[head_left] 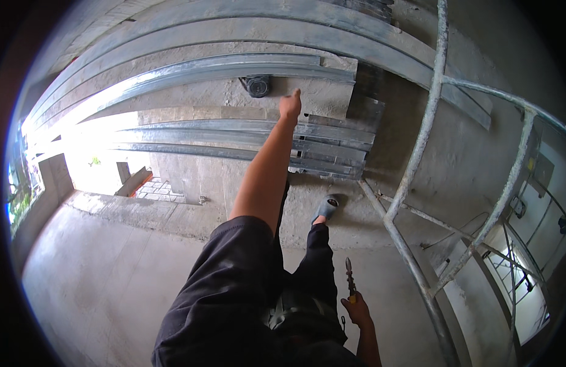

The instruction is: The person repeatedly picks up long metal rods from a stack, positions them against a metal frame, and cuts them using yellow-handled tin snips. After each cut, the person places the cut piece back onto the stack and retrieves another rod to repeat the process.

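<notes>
Left hand (289,107): stretched far forward on a bare arm below a black sleeve (225,263); one digit pointing away from the body; fingers apart or together, cannot tell.
Right hand (357,311): low, close to the waist; fingers curled and clamped on the near end of the tool.
Slim dark tool with an uneven shank and yellow at the grip (350,278): in the right fingers, tip pointing forward, away from the body.
Black round-faced case (258,86): just left of the left fingers, apart from them.
Long silvery metal channel (283,66): beyond the left fingers, running sideways past the case.
Grey metal strips (335,142): nearer the body than the left fingers, side by side, partly hidden by the forearm.
Wide grey planks (234,29): farthest beyond the left fingers.
Grey shoe (327,211): between left and right fingers, on the dusty concrete floor (106,263).
Whitish tubular metal frame (422,144): well right of the left fingers, crossing the right side.
</notes>
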`<state>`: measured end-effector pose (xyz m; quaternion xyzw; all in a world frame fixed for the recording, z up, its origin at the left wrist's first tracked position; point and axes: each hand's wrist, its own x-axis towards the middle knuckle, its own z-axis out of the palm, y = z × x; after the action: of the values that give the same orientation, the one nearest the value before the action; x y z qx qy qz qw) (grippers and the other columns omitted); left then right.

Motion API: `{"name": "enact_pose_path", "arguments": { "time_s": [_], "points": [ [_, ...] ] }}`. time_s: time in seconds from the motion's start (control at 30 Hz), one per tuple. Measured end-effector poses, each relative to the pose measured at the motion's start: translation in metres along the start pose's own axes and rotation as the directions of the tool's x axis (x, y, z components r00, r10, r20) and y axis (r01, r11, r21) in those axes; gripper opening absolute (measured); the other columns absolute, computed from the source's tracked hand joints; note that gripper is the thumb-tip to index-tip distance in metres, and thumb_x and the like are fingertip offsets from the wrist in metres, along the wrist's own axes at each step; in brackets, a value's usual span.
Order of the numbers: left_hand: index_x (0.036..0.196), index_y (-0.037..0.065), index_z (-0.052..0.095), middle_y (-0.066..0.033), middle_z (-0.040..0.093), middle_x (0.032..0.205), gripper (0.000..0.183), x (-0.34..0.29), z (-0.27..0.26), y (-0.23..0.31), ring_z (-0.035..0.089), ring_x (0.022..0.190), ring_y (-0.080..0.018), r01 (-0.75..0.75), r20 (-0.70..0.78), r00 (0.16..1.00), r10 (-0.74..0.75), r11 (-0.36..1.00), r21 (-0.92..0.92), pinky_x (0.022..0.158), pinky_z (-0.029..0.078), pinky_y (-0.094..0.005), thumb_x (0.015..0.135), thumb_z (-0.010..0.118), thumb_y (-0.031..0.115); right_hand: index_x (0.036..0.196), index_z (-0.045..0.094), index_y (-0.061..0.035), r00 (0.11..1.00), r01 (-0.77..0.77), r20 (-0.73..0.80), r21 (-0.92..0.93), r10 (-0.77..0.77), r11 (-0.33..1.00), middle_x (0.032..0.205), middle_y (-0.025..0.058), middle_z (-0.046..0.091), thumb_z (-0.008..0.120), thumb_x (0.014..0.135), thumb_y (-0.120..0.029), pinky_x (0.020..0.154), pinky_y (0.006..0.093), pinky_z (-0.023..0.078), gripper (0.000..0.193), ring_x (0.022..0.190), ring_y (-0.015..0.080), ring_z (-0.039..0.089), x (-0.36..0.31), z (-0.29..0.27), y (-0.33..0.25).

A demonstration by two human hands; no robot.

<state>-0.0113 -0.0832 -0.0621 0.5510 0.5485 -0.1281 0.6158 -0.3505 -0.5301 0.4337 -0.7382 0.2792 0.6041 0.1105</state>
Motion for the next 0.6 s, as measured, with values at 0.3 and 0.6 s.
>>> {"name": "enact_pose_path", "arguments": {
  "time_s": [0.3,0.6],
  "points": [
    [0.124,0.0,0.053,-0.0134,0.064,0.097,0.039,-0.001,0.09,0.086,0.068,0.087,-0.0283,0.114,0.057,0.993,-0.103,0.72,-0.685,0.074,0.061,-0.0381,0.096,0.067,0.024,0.14,0.052,0.0016,0.985,-0.094,-0.126,0.158,0.115,0.983,0.126,0.0259,0.064,0.077,0.086,-0.035,0.097,0.0468,0.05,0.07,0.116,0.0409,0.063,-0.028,0.034,-0.038],
    [0.118,0.0,0.06,-0.0138,0.069,0.107,0.033,-0.168,-0.009,0.049,0.068,0.094,-0.0273,-0.165,0.126,0.963,0.239,0.89,-0.425,0.088,0.055,-0.0409,0.093,0.07,0.019,0.108,0.07,-0.0022,0.945,0.024,-0.32,0.254,0.061,0.967,0.092,0.0216,0.073,0.077,0.086,-0.042,0.079,0.045,0.055,0.045,0.09,0.0392,0.071,-0.052,0.016,-0.001]
  ]
}}
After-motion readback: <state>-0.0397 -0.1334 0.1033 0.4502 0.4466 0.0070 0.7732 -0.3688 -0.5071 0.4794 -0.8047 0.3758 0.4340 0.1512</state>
